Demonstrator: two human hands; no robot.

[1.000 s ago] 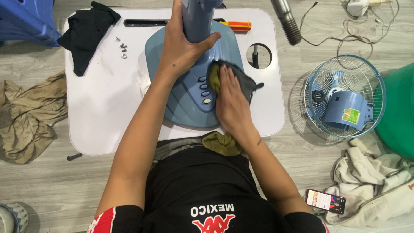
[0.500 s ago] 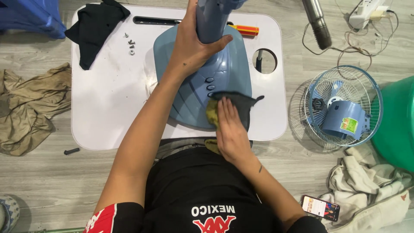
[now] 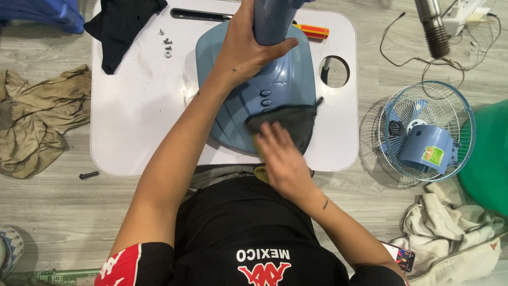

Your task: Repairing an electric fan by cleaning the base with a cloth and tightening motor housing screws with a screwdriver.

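A blue fan base point(image 3: 296, 79) with a row of buttons lies on a small white table point(image 3: 137, 111). My left hand point(image 3: 248, 47) grips the blue upright column point(image 3: 270, 18) rising from that base. My right hand point(image 3: 280, 159) presses a dark cloth point(image 3: 293, 122) flat against the near edge of the base, fingers spread over it. A yellowish bit shows under the fingers.
A black cloth point(image 3: 124, 24), small screws point(image 3: 166, 45) and an orange screwdriver point(image 3: 312, 32) lie on the table. On the floor: a fan grille with blue motor housing point(image 3: 423, 135) to the right, rags point(image 3: 37, 119) left and at right point(image 3: 450, 228), a phone point(image 3: 399, 257), a metal pole point(image 3: 431, 26), a bolt point(image 3: 89, 175).
My right hand has slid with the dark cloth down the base toward its near edge. My left hand has kept its grip on the column.
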